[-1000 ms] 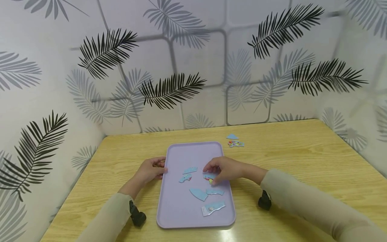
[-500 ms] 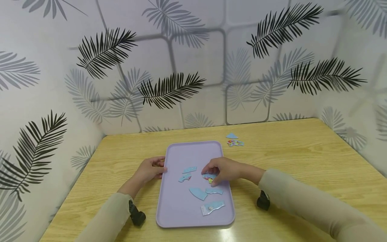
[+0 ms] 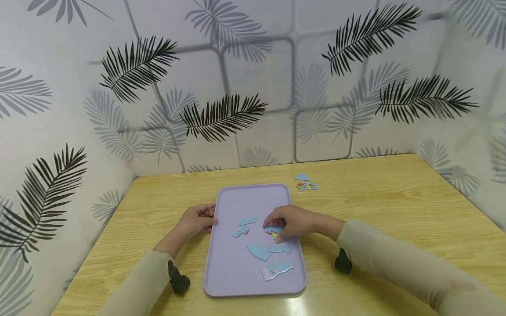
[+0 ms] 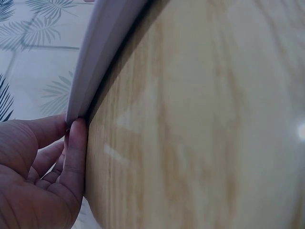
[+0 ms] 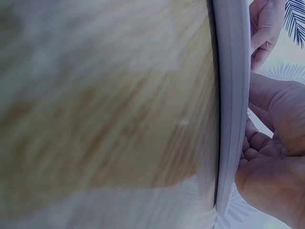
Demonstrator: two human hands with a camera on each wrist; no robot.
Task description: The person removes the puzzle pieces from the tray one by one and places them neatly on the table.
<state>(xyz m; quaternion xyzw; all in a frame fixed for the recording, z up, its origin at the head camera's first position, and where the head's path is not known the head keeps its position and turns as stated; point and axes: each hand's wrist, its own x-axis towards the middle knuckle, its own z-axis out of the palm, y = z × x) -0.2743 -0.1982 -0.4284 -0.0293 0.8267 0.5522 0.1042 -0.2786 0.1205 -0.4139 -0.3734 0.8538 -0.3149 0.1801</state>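
A lilac tray (image 3: 233, 281) lies on the table with several light-blue puzzle pieces on it. My left hand (image 3: 197, 219) grips its left rim, the thumb on top; the left wrist view shows the index finger against the rim's underside. Over the tray's right half, my right hand (image 3: 294, 221) holds a blue puzzle piece (image 3: 273, 230) with red and yellow print between thumb and fingers, low over the tray. The palm partly covers this piece. Left of it lie a pale strip piece (image 3: 247, 221) and a small curved piece (image 3: 241, 231). In the right wrist view the tray wall hides the fingertips.
Nearer the front of the tray are a pointed blue piece (image 3: 258, 252), a narrow piece (image 3: 280, 249) and a larger white-edged piece (image 3: 278, 271). Beyond the tray, a blue triangular piece (image 3: 302, 177) and a colourful piece (image 3: 307, 186) lie on the wooden table (image 3: 375, 193). A patterned wall stands behind.
My right hand has shifted very slightly left with the puzzle piece. The left hand stays on the tray's rim, and the other pieces lie as before.
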